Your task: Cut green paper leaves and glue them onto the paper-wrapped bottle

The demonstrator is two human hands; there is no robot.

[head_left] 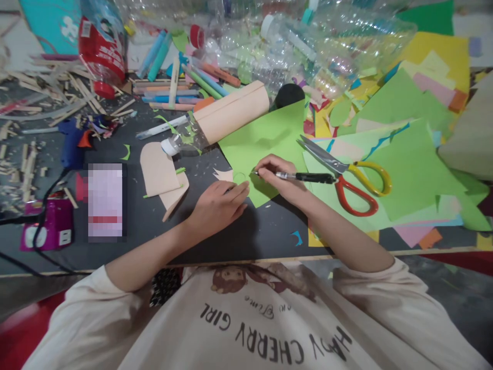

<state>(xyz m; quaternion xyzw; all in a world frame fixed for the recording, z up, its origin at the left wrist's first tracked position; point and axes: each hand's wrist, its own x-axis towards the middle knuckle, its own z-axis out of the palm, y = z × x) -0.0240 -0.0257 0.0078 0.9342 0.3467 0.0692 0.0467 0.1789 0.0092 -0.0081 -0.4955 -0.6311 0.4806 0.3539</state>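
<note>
Right hand [283,180] clamped on pen [314,178], tip at green sheet [271,133], mid-surface [265,234], just right of small drawn circle [239,178]. Left hand [220,208] apart from it, palm down, fingers loose, by sheet's near left edge. Scissors [343,168] to right, on papers.
</note>
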